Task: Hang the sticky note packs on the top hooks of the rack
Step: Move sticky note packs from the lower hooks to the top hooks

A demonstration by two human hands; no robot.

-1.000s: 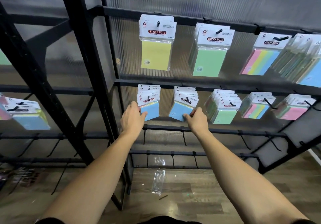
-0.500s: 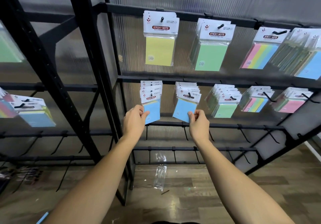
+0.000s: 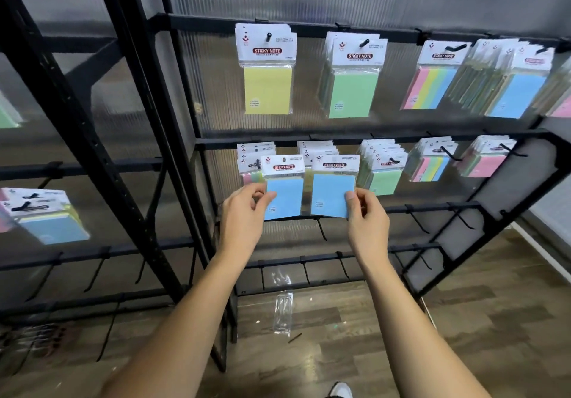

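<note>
Head view: our left hand [image 3: 244, 212] pinches one blue sticky note pack [image 3: 283, 188] by its left edge, and our right hand [image 3: 366, 217] pinches another blue pack [image 3: 333, 189] by its right edge. Both packs stand upright in front of the middle row. The top hooks [image 3: 364, 42] lie straight above them, further back on the rack [image 3: 173, 126], equally near both hands.

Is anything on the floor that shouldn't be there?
Yes. A clear plastic package lies on the wooden floor in front of the rack, with a small dark stick-like scrap beside it. Both look dropped; everything else hangs on hooks or is held in the hands.
</note>
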